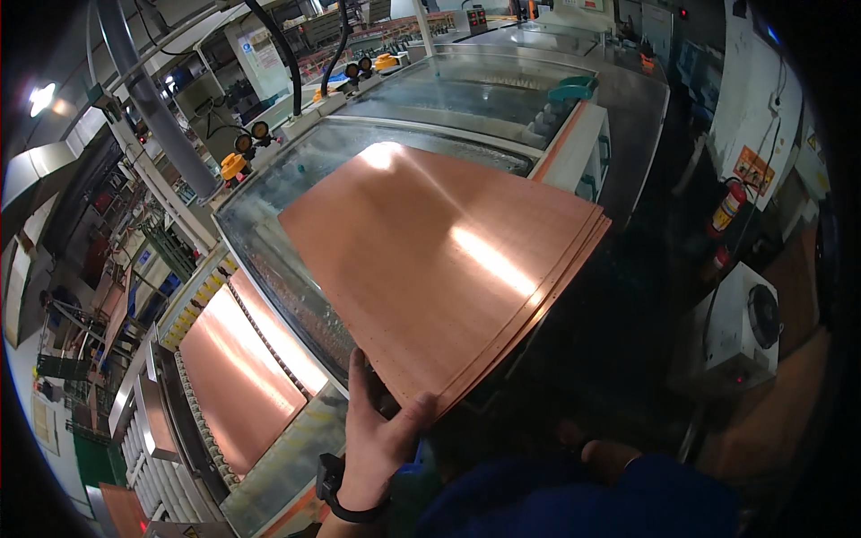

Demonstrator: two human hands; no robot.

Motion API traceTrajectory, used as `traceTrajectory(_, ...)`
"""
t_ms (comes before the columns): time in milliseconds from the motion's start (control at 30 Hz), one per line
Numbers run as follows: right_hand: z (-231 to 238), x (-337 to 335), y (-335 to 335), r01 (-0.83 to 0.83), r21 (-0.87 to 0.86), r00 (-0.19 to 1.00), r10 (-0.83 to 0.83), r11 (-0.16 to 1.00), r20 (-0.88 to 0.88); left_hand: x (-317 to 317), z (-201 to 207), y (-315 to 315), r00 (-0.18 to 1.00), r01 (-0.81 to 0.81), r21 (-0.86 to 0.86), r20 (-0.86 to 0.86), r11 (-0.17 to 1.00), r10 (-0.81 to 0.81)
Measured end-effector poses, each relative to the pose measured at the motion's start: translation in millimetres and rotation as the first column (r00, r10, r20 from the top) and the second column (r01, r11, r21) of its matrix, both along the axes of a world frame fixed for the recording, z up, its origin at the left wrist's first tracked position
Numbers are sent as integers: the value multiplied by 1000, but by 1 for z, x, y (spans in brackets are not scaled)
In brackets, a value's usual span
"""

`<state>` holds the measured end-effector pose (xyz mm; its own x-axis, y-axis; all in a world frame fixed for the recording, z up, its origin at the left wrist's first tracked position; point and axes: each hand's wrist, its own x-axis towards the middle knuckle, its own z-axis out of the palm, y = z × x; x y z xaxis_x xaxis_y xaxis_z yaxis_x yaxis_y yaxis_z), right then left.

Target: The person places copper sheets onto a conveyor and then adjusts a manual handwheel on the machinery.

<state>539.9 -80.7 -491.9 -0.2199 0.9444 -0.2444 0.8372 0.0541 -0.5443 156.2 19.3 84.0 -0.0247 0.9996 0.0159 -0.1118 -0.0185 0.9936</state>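
A stack of thin copper-coloured sheets (404, 251) lies tilted across the glass lid of a long machine, its edges slightly fanned at the right. Whether its far side rests on the lid, I cannot tell. At the near corner my left hand (386, 439) is closed on the stack, thumb on the near edge and fingers partly hidden at the left side. A dark watch band circles that wrist. My right hand (612, 454) shows only as a dim patch of skin by a dark blue sleeve, below the stack and apart from it; its fingers cannot be made out.
Left of the lid, a copper sheet (238, 377) lies on the conveyor rollers, with another beside it. A glass lid with a green handle (574, 88) is farther back. Gauges (251, 136) stand on the left rim. At right are a fire extinguisher (728, 208) and a white fan unit (741, 327).
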Motion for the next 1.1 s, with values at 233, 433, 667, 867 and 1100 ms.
traceTrajectory(233,42,-6,28,-217,-177,974,225,960,27,-54,-26,13,927,-260,-234,210,937,310)
traceTrajectory(433,27,-23,31,48,-140,720,-131,989,-682,-114,-27,-24,782,-379,-308,398,872,480)
traceTrajectory(667,-20,-9,18,-140,-36,984,143,989,105,-113,-18,-30,653,-335,-320,599,886,463)
traceTrajectory(867,-22,12,40,-56,-441,991,-3,896,-132,-125,-21,-19,765,-193,-75,614,978,197)
traceTrajectory(1100,38,-95,48,96,112,684,16,989,-729,-137,-15,-39,760,-243,-3,620,970,192)
